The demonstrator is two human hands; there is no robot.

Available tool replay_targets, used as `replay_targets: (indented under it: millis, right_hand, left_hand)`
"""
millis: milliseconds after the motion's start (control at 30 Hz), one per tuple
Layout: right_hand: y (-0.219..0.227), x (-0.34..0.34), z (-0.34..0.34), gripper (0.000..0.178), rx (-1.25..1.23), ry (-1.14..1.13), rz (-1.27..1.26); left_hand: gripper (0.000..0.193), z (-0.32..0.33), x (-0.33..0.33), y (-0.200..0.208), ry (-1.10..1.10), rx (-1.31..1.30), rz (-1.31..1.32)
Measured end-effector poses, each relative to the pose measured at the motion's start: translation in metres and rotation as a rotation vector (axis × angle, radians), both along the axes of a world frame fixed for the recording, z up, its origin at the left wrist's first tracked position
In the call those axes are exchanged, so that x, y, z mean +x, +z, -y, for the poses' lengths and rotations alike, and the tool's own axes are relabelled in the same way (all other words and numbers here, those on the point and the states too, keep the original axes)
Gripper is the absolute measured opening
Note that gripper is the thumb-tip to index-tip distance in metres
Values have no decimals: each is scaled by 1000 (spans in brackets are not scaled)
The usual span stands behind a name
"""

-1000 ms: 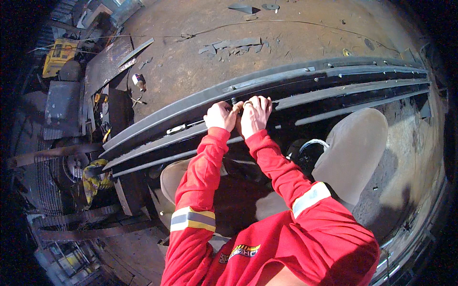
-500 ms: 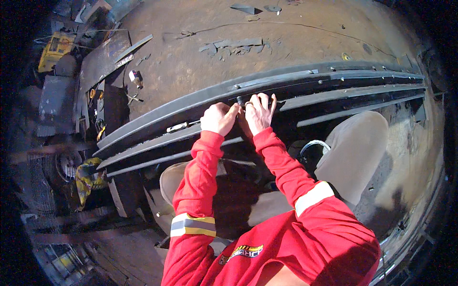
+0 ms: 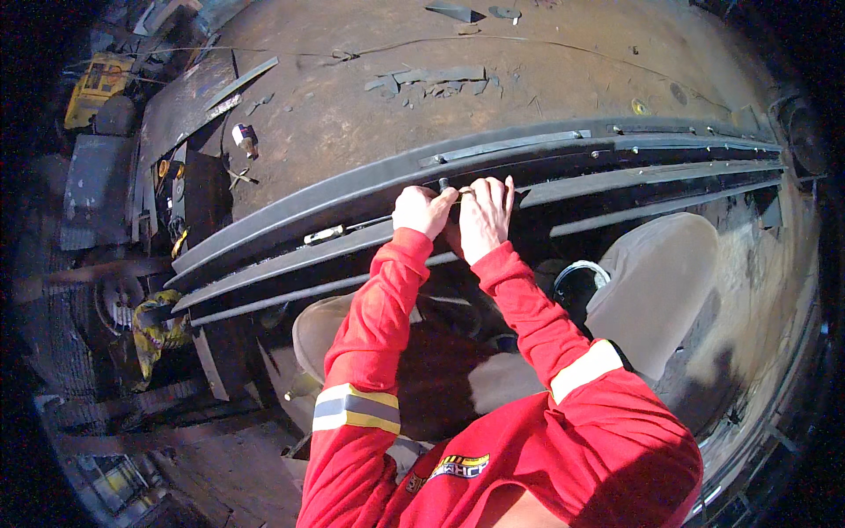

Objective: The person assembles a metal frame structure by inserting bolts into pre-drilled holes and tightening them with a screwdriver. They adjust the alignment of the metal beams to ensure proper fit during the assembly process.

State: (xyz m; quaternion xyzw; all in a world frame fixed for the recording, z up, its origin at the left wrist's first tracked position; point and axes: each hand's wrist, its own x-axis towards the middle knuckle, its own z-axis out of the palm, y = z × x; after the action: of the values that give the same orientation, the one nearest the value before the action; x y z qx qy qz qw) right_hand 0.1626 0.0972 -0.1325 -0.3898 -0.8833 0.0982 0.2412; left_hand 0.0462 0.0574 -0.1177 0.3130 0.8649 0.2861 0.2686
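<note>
I have the left hand (image 3: 419,211) curled, thumb by a small dark stub (image 3: 444,185) at the metal bars (image 3: 616,183); the right hand (image 3: 483,216), half-curled, sits just beside it. Fingers hide any grip, so I cannot tell. I count one stub, one screwdriver (image 3: 325,235), one bottle (image 3: 246,141), one yellow box (image 3: 97,88). Both hands block the bars' middle.
</note>
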Motion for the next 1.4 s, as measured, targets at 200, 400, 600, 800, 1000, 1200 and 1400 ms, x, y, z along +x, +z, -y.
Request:
replay_targets:
  millis: [200, 400, 600, 800, 1000, 1200, 1400]
  right_hand:
    - [-1, -3, -2, 20, -107, -65, -86]
    - [1, -6, -5, 15, -168, -86, -110]
    - [-8, -9, -4, 13, -56, -90, -106]
    - [-13, -5, -6, 11, -86, -46, -136]
    - [-18, -5, -1, 10, -25, -29, -120]
    - [-7, -7, 2, 17, -36, -25, -74]
    - [-3, -1, -1, 20, -49, -52, -73]
  left_hand:
    - [51, -4, 8, -2, 18, 8, -209]
    - [65, 4, 6, 22, -105, -135, -236]
    - [62, 6, 7, 30, -96, -120, -204]
    - [49, 2, 5, 29, -144, -189, -233]
    - [53, 2, 3, 19, -175, -211, -174]
    - [50, -1, 1, 3, -96, -49, -89]
    - [44, -3, 2, 3, 7, 12, -119]
